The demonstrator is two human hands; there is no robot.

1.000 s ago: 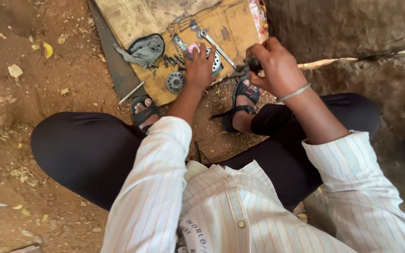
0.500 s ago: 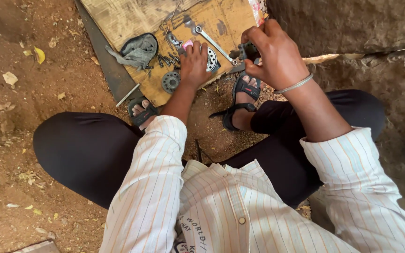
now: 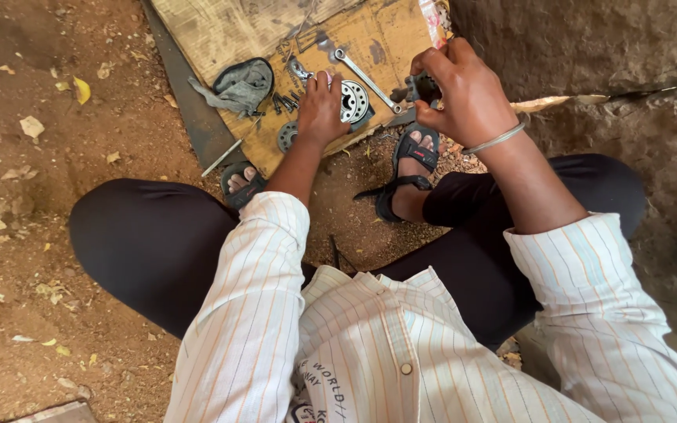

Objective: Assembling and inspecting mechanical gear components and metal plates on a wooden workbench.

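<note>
Seated on bare red dirt, you work over a worn, stained sheet of brown cardboard point(image 3: 385, 39) laid on the ground. Your left hand point(image 3: 321, 110) rests palm-down on the cardboard, fingers together and pressed flat beside a round, ribbed metal disc point(image 3: 353, 100). Your right hand point(image 3: 464, 94) hovers at the cardboard's right edge, fingers pinched tight around a small dark metal part point(image 3: 421, 86). A slim steel spanner point(image 3: 362, 74) lies diagonally on the cardboard; a crumpled grey rag point(image 3: 240, 84) sits at its left.
</note>
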